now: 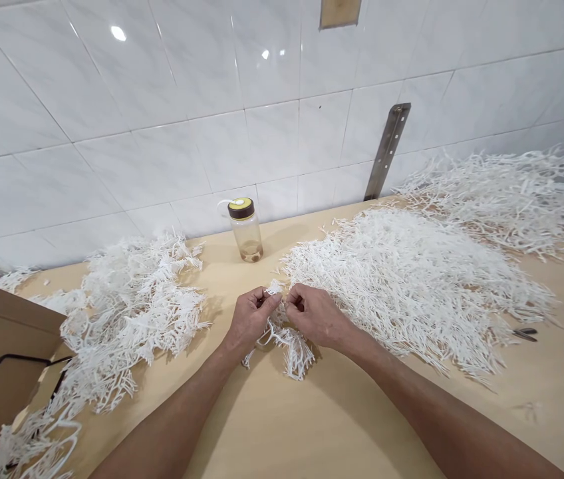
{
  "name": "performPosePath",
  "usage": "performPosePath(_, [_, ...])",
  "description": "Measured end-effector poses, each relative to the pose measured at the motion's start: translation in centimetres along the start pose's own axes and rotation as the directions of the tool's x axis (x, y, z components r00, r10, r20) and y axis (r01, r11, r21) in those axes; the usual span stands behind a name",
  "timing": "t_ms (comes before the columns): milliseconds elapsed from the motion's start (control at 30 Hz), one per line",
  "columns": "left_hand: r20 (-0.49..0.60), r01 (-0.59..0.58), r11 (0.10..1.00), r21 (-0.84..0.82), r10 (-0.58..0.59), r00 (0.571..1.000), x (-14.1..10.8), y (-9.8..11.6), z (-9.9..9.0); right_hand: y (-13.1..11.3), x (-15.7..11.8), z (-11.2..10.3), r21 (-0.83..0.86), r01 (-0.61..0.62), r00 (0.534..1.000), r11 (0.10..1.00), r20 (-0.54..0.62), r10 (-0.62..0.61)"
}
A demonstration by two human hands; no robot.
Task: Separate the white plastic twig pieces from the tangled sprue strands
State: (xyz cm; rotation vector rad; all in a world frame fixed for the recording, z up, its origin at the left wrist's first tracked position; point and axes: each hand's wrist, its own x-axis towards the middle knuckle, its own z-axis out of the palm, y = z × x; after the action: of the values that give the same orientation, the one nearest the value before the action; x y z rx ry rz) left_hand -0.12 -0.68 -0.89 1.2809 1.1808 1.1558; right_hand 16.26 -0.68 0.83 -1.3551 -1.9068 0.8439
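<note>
Near the middle of the wooden table (282, 426), a small white branching piece (296, 351) hangs below my two hands. My left hand (253, 316) is closed in a pinch on its upper left part. Close beside it, my right hand (316, 314) is also pinched, its fingertips at the same piece. The exact contact under the right fingertips is hidden. To the right lies a large pile of thin white strands (412, 279). A pile of bushier white branching pieces (137, 299) sits to the left.
A clear bottle (246, 236) with a dark and yellow lid stands behind my hands. Small scissors (525, 334) lie at the right. More white strands (521, 193) spread at the back right. A cardboard box (2, 352) is at the left; a metal bracket (388, 152) leans on the tiled wall.
</note>
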Motion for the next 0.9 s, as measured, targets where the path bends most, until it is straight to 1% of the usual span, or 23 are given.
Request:
performPosePath(67, [-0.016,-0.030,0.999,0.026,0.030,0.999,-0.1,-0.1,0.1,-0.3,0.0,0.3,-0.001,-0.074,0.997,0.997,0.005,0.074])
performPosePath(133, [-0.034,-0.074,0.995,0.071,0.077,0.996,-0.1,-0.2,0.2,-0.6,0.0,0.8,-0.043,-0.122,0.992,0.992,-0.038,0.121])
performPosePath(167, [-0.043,-0.097,0.991,0.094,0.102,0.994,-0.2,-0.2,0.2,-0.7,0.1,1.0,-0.085,-0.110,0.991,0.990,-0.079,0.103])
performPosePath(233, [-0.071,-0.139,0.982,0.130,0.149,0.986,-0.2,-0.1,0.3,-0.7,0.3,1.4,-0.188,-0.032,0.986,0.982,-0.169,-0.001])
performPosePath(267, [-0.091,-0.159,0.976,0.147,0.174,0.981,-0.2,0.1,0.3,-0.6,0.5,1.3,-0.223,-0.002,0.978,0.975,-0.204,-0.044])
performPosePath(300, [-0.116,-0.180,0.970,0.162,0.200,0.973,-0.3,0.2,0.3,-0.4,0.7,1.2,-0.234,0.003,0.971,0.972,-0.231,-0.058])
performPosePath(333, [-0.138,-0.197,0.965,0.173,0.222,0.965,-0.3,0.3,0.2,-0.2,0.9,0.8,-0.237,-0.011,0.963,0.971,-0.263,-0.053])
performPosePath(400, [-0.162,-0.209,0.961,0.179,0.238,0.958,-0.2,0.4,-0.1,0.5,1.2,-0.5,-0.168,-0.114,0.943,0.979,-0.329,0.054])
performPosePath(467, [-0.149,-0.183,0.972,0.150,0.205,0.967,0.1,0.3,-0.5,1.1,1.5,-2.1,-0.156,-0.157,0.895,0.975,-0.440,0.074])
performPosePath(567, [-0.090,-0.106,0.991,0.081,0.113,0.989,0.6,-0.2,-0.9,1.9,1.6,-3.9,-0.166,-0.169,0.850,0.972,-0.523,0.059])
performPosePath(667, [-0.043,-0.059,0.997,0.055,0.061,0.997,0.9,-0.7,-1.2,2.6,1.6,-4.4,-0.189,-0.123,0.832,0.974,-0.555,-0.003])
performPosePath(800, [-0.008,-0.051,0.996,0.077,0.051,0.999,0.8,-0.8,-1.2,3.1,1.7,-3.9,-0.250,-0.036,0.839,0.968,-0.534,-0.107])
performPosePath(900, [0.042,-0.068,0.991,0.118,0.063,0.997,0.7,-0.6,-1.1,2.7,1.4,-3.1,-0.237,0.089,0.856,0.967,-0.479,-0.196])
